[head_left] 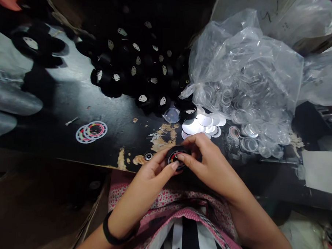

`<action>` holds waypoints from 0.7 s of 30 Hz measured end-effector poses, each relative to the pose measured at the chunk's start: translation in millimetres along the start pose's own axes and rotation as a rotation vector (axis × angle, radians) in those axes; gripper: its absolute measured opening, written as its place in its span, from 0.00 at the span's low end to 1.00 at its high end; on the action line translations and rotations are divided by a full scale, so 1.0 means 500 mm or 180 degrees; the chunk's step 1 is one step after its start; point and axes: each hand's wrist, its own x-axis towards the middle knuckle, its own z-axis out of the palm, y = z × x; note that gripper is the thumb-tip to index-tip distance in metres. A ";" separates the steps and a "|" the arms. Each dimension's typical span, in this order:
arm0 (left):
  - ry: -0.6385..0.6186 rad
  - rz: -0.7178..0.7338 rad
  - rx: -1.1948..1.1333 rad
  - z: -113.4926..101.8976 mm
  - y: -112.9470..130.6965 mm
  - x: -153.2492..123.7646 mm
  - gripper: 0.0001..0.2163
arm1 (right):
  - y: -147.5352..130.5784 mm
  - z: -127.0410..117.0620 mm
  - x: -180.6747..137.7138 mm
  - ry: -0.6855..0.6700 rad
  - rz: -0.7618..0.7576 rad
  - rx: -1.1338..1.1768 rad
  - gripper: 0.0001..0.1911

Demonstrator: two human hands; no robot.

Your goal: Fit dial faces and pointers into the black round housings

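Both hands meet over the front edge of a dark workbench [114,109], holding one round black gauge [174,155] between them, its printed dial turned up. The left hand [156,169] grips the near left side of the gauge, thumb at the rim; the right hand [205,157] pinches the other side, thumb on the dial and fingers curled round the far rim.

Just left of the gauge, close by the front edge, sits a small black-and-silver ring [148,156]. Beyond it, on a worn patch, is a loose heap of thin pins [156,135]. Farther left along that edge, two printed dial discs [95,130] overlap, with a single pin [72,121] beside them.

Past the right hand lies a pile of discs [195,126], mostly white side up, and near it a clear disc [172,115]. Black round housings [148,105], many showing pale plates [142,98], crowd the area farther from the front edge. Toward the workbench's right end, a clear plastic bag [246,51] lies over many clear lenses [249,144], some loose in front of it, with a white card [321,171] near the front edge. Grey cylinders [15,99] lie at the left end.
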 end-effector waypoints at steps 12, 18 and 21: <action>0.1257 0.0307 -0.0723 -0.065 0.028 -0.041 0.11 | -0.027 0.066 0.090 -0.0421 -0.0825 -0.2325 0.09; 0.1124 -0.0092 -0.1516 -0.050 0.037 -0.038 0.10 | -0.030 0.083 0.107 -0.0549 -0.0877 -0.2177 0.07; 0.0819 -0.0424 -0.1963 -0.043 0.045 -0.029 0.05 | -0.027 0.069 0.094 -0.0409 -0.0727 -0.1153 0.02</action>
